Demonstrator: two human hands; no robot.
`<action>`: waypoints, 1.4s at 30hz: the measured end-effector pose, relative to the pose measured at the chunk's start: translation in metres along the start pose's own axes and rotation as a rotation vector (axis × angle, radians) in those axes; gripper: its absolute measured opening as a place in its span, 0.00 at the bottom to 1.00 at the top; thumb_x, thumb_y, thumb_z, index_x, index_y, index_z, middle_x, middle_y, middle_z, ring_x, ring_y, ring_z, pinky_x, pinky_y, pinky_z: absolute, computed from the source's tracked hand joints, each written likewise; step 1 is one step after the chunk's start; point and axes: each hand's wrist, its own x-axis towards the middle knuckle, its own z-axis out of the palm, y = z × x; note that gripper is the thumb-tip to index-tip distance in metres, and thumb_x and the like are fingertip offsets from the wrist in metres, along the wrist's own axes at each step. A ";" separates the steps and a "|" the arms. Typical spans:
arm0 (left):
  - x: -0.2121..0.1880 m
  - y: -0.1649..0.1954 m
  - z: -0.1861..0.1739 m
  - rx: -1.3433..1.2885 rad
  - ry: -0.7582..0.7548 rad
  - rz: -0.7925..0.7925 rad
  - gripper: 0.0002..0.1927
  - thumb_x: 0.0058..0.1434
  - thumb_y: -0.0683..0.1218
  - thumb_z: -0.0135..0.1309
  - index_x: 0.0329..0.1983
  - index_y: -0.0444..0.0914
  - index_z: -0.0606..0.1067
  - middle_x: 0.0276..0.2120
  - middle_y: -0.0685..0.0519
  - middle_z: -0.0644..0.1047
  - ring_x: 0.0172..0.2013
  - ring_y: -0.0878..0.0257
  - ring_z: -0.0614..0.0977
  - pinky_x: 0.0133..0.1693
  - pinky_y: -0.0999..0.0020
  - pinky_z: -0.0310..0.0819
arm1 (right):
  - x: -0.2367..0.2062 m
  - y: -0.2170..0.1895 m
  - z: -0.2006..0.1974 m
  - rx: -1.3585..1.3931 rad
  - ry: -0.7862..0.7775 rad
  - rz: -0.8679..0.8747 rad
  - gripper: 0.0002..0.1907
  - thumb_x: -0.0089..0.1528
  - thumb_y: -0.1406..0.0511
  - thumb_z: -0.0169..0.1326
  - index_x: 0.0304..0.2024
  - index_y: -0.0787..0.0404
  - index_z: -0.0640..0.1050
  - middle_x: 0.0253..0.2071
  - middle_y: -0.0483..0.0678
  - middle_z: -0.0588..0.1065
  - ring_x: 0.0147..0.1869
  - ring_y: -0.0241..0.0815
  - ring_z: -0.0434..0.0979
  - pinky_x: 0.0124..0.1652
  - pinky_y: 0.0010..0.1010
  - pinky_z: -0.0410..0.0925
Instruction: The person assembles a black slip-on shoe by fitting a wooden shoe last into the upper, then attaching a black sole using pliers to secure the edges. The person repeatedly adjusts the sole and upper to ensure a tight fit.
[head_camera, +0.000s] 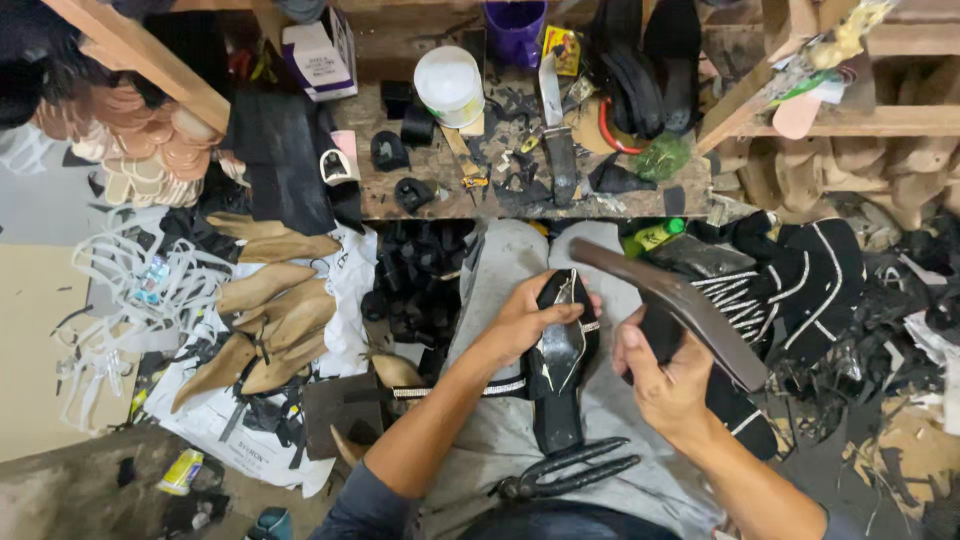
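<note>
Left hand (522, 318) wraps the black pointed shoe upper stretched on a last (562, 345), sole side up; its fingers curl closed around the toe end and the thumb lies on the glossy, wrinkled leather. The shoe sits over the person's grey-trousered lap, just below the fingers, and a studded black-and-silver strap (455, 388) trails off toward the left forearm. Right hand (668, 380) grips a dark brown curved hammer-like tool with smooth worn surface (680, 300); its fingers are shut tight around the handle, and the head slants up-left, above the shoe and close to the left fingers. Black metal pincers (570, 470) lie on the lap below both hands, handles splayed. Left of the left fingers, a heap of tan wooden shoe lasts (270, 325) rests on white printed paper on the floor. Beyond the fingers, the rough wooden bench (640, 200) is cluttered with black leather scraps, a white round plastic tub (449, 85) and a steel-bladed knife (556, 130).
</note>
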 end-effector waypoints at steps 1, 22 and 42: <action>-0.001 0.000 0.000 0.047 0.017 0.005 0.18 0.64 0.37 0.56 0.57 0.33 0.72 0.47 0.49 0.81 0.45 0.65 0.82 0.48 0.71 0.78 | -0.002 0.001 -0.001 -0.143 -0.043 -0.128 0.08 0.68 0.67 0.55 0.46 0.66 0.74 0.30 0.52 0.76 0.29 0.40 0.73 0.33 0.29 0.69; -0.064 0.017 0.055 0.314 0.268 0.086 0.31 0.59 0.38 0.63 0.66 0.32 0.68 0.49 0.53 0.77 0.47 0.66 0.79 0.51 0.69 0.74 | -0.109 0.102 -0.134 -0.296 -0.643 -0.329 0.18 0.53 0.56 0.55 0.38 0.63 0.78 0.29 0.49 0.77 0.29 0.46 0.82 0.29 0.31 0.70; -0.079 0.121 0.120 0.897 0.362 0.740 0.29 0.63 0.36 0.57 0.68 0.35 0.66 0.59 0.43 0.74 0.60 0.51 0.78 0.63 0.61 0.70 | 0.021 -0.105 0.027 -0.338 -0.055 -0.644 0.17 0.59 0.70 0.66 0.50 0.65 0.79 0.45 0.53 0.76 0.46 0.43 0.78 0.46 0.29 0.71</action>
